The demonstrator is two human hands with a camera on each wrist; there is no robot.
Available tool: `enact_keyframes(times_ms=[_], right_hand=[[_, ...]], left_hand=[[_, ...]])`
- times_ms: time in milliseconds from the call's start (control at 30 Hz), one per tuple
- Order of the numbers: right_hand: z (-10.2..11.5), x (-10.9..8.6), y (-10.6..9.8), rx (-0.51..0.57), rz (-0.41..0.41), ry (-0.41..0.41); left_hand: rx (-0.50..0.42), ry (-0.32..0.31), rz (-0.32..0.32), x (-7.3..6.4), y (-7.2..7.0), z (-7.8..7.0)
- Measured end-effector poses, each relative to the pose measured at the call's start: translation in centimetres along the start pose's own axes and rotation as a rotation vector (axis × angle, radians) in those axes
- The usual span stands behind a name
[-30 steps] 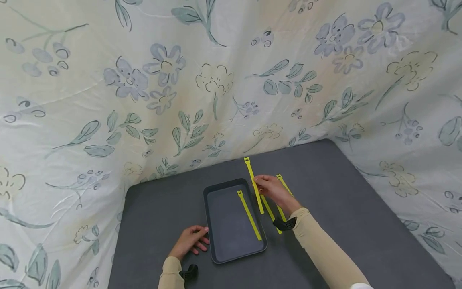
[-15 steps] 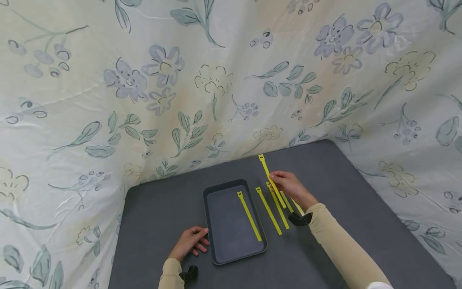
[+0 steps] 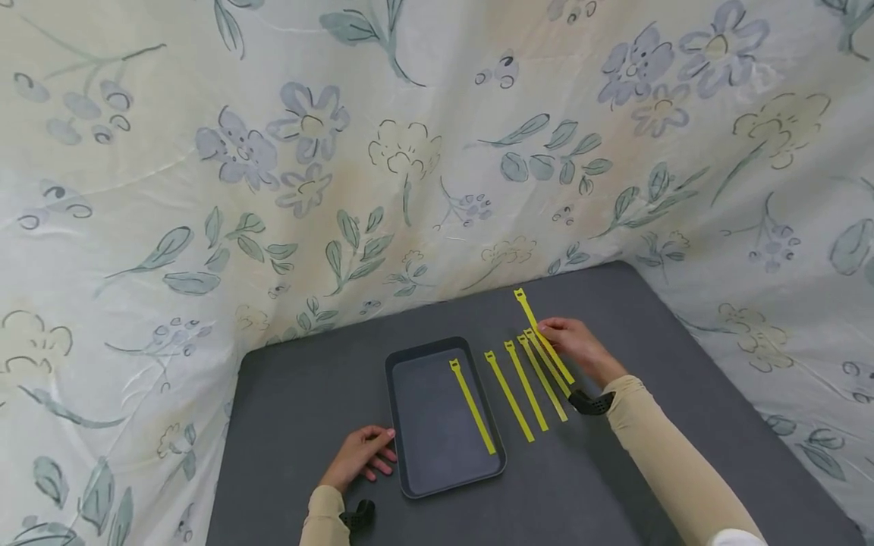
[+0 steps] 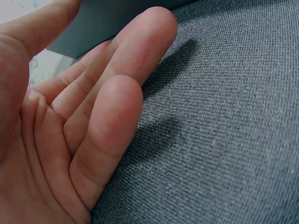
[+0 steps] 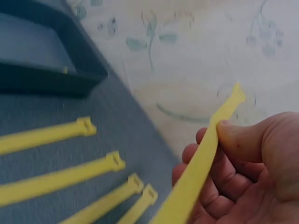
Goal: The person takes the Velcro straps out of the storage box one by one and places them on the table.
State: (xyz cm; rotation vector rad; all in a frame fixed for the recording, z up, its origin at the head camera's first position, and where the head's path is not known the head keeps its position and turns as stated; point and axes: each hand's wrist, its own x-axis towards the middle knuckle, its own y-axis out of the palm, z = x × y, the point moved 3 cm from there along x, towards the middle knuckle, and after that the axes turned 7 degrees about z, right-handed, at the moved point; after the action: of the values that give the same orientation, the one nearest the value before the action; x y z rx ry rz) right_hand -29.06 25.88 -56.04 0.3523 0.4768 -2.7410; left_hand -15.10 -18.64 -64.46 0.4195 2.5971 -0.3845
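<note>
My right hand pinches a yellow hook-and-loop cable tie between thumb and fingers. In the right wrist view the held cable tie slants up past the thumb, its slotted head at the far end. One more yellow cable tie lies inside the dark tray, near its right side. Beside the tray, several others lie roughly parallel on the table, among them the nearest cable tie. At the tray's left edge, my left hand rests with relaxed fingers, thumb tip touching or very near the rim.
The dark grey table meets a flower-printed cloth at the back and sides. A black wrist device sits at the right wrist, above the table just right of the row of cable ties.
The right hand has moved rightward with its cable tie, away from the tray's edge and along the row. Ties it had covered now show. Left hand and tray have stayed put.
</note>
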Motion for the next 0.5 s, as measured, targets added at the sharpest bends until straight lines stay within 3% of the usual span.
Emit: enact_keyframes(times_ms=[233,500], right_hand=[[-2.6,-0.1,-1.5,-0.069,-0.045,0.070],[-4.0,-0.2,-2.3,-0.125,-0.103,0.131]], left_hand=[[0.001,0.001,0.002,-0.2,0.1,-0.3],[-0.002,-0.001,-0.006,-0.4,0.3,-0.5]])
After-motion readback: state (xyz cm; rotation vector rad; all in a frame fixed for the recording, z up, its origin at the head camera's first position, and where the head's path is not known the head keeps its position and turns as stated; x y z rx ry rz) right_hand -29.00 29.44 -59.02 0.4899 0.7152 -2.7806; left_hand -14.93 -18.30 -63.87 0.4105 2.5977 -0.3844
